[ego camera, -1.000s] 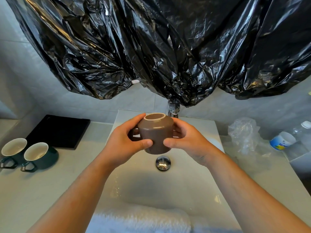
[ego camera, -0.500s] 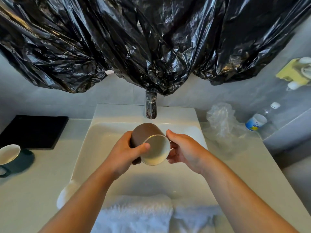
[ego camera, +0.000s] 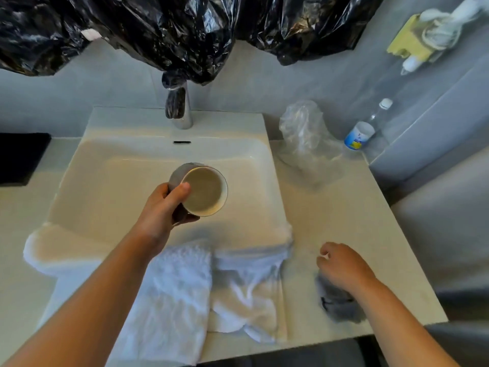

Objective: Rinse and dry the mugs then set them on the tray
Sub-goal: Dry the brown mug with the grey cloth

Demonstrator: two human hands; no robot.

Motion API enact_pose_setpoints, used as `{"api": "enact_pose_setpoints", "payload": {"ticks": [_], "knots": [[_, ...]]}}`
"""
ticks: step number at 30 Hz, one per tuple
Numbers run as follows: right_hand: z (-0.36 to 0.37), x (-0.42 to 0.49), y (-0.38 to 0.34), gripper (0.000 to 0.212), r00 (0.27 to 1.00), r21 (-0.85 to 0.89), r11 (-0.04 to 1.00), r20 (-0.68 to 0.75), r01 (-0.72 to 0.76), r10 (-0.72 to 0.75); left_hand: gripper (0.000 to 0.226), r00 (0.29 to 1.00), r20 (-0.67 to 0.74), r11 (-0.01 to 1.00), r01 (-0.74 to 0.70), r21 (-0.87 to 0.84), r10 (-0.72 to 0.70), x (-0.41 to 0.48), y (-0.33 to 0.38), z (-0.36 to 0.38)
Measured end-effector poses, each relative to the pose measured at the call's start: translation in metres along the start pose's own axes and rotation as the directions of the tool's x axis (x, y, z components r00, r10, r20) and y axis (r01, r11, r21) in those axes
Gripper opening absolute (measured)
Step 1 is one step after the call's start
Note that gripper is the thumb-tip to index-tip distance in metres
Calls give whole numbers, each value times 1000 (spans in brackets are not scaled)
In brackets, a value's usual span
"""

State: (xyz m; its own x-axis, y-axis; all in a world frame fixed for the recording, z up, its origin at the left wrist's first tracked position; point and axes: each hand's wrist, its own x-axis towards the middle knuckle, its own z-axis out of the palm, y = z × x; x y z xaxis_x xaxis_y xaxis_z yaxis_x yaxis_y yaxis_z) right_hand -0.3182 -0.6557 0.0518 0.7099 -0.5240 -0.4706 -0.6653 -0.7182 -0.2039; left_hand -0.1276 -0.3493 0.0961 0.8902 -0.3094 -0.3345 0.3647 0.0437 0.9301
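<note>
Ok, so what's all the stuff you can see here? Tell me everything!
mug: one, brown outside, pale inside, tilted over the sink
sink: one, white, middle
tap: one, shiny metal, behind the sink
towels: seemingly two, white, over the sink's front edge
tray: one, black, far left
plastic sheet: black, hanging across the top
plastic bag: one, clear, right of the sink
tub: one, white, blue-yellow label, beside the bag
bottle: one, clear, white cap, behind the tub
grey blur: one, under the right wrist, unclear what
left hand: grips the mug
right hand: over the counter, holds nothing
</note>
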Motion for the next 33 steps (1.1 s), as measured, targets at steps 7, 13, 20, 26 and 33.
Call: {"api": "enact_pose_setpoints", "payload": {"ticks": [7,13,20,26,33], "knots": [[40,-6,58,47,981,-357,931,192,80,-10,79,999,-43,1000,-8,8,8,-16,-19,8],[46,2,72,7,996,-67,996,69,57,-52,77,1000,-27,999,-6,-50,5,-14,-17,3],[-57,-17,8,14,968,626,745,-76,233,-239,67,997,53,994,-58,-93,63,9,-15,-8],[-96,-20,-67,21,897,930,192,-223,312,-381,75,993,52,988,-95,-123,102,28,-8,-10],[-67,24,-175,20,880,907,-5,-410,421,-239,49,982,-2,968,-184,-170,187,34,-3,-6]]}}
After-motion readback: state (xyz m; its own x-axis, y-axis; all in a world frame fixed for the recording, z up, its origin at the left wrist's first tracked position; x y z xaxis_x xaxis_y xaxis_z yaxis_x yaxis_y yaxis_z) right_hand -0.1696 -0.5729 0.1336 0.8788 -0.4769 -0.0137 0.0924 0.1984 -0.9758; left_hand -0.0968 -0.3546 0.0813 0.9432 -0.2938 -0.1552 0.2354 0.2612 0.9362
